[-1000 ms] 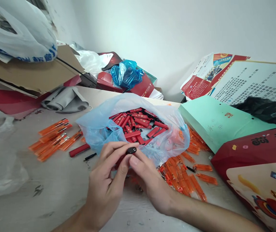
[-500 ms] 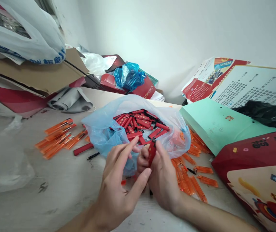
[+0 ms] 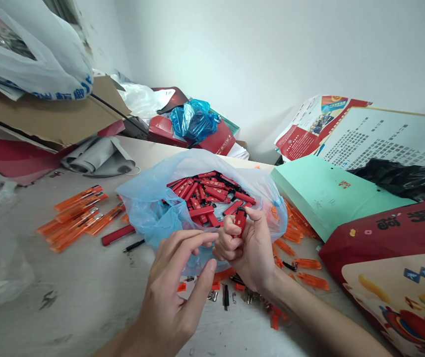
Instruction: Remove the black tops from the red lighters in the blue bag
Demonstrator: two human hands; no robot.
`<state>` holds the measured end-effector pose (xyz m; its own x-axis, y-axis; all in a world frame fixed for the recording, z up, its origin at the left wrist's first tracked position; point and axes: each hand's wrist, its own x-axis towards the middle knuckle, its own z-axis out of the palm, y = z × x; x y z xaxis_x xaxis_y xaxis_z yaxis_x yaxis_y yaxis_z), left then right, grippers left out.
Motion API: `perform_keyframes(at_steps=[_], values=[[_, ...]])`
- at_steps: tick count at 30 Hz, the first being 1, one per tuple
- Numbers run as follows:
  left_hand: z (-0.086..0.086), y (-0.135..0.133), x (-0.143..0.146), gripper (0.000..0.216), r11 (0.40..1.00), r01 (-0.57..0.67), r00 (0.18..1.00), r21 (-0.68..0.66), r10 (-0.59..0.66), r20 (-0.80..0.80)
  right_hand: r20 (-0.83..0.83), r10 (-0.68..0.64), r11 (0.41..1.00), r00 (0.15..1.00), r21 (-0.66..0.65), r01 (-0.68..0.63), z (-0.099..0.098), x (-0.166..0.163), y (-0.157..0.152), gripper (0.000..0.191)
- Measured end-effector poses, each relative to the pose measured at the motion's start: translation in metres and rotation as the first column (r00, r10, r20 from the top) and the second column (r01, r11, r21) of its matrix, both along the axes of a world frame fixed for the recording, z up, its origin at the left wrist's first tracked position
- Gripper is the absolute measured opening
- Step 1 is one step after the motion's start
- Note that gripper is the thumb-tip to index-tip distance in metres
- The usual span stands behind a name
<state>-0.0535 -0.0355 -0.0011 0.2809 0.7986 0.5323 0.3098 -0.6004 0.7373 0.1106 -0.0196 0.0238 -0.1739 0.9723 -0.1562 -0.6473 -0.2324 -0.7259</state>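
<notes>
My right hand point(image 3: 247, 248) is closed round a red lighter point(image 3: 239, 221) with a black top, held upright at the near rim of a blue plastic bag point(image 3: 152, 198). Inside the bag lies a heap of red lighters point(image 3: 212, 191). My left hand point(image 3: 178, 282) is open, its thumb and fingers apart and holding nothing, just left of the right hand. Below the hands, small metal and orange lighter parts point(image 3: 249, 297) and a short black piece point(image 3: 226, 297) are scattered on the table, partly hidden by my right wrist.
Orange see-through lighter bodies point(image 3: 74, 218) lie left of the bag, near a red lighter case point(image 3: 117, 234). More orange bodies point(image 3: 312, 281) lie to the right. A green box point(image 3: 334, 193) and a red printed bag point(image 3: 401, 248) bound the right side; clear plastic point(image 3: 0, 258) lies left.
My right hand has turned and moved slightly up and right, showing the lighter's printed face. My left hand has drawn away to the left. The view has shifted a little, uncovering small parts below.
</notes>
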Motion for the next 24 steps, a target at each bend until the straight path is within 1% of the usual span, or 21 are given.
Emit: perform_keyframes(at_steps=[9, 18, 21, 24], values=[[0.0, 0.0, 0.0, 0.033, 1.0, 0.021, 1.0, 0.0, -0.021, 0.006, 0.015, 0.017, 1.0, 1.0, -0.016, -0.016, -0.001, -0.001, 0.002, 0.045], [0.007, 0.0, 0.0, 0.031, 0.999, 0.048, 0.999, 0.007, -0.048, -0.01, -0.049, 0.03, 0.999, 0.998, -0.041, -0.032, -0.006, -0.005, 0.001, 0.043], [0.006, 0.001, 0.002, 0.03, 0.999, 0.018, 1.0, -0.031, -0.017, 0.007, -0.045, 0.04, 0.997, 0.998, -0.069, -0.043, -0.007, -0.009, -0.001, 0.042], [0.004, 0.005, 0.005, 0.027, 0.987, 0.001, 1.0, -0.162, 0.002, 0.018, -0.048, 0.061, 0.991, 0.997, -0.119, -0.066, -0.009, -0.012, -0.003, 0.043]])
